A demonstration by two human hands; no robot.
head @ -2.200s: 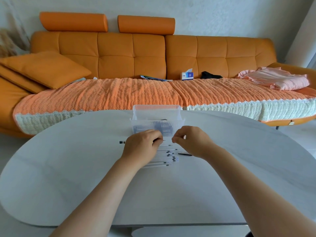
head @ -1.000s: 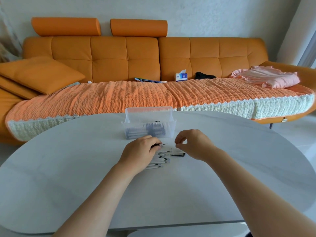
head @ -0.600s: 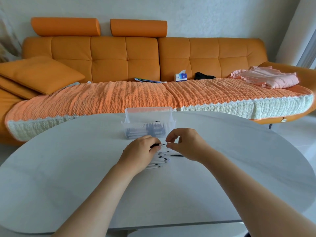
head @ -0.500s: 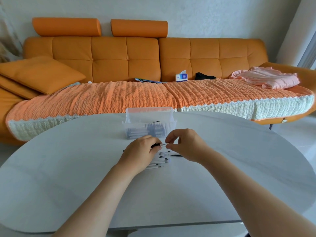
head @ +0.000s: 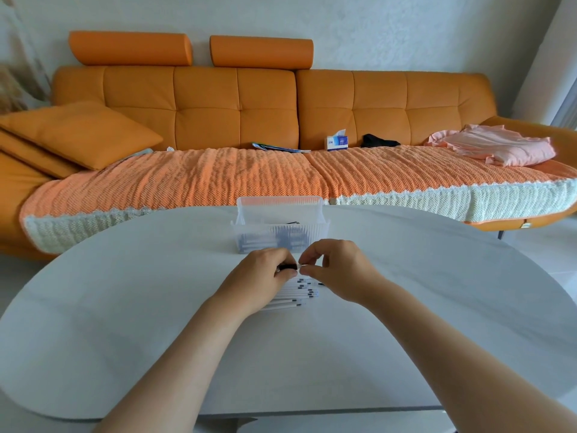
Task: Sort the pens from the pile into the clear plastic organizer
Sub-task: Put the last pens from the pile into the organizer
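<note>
A person's two hands meet over a white counter, sharing one pen. The left hand has its fingers curled round the pen's black end, and the right hand pinches its white end. The pen is held just above the pile, which lies under the left hand. The clear plastic organizer, already holding some pens, stands just beyond on the far side. The risks from here appear small. The slim pen could slip from so light a pinch. The left wrist, resting on the pile, could also set the round barrels rolling across the smooth counter.
</note>
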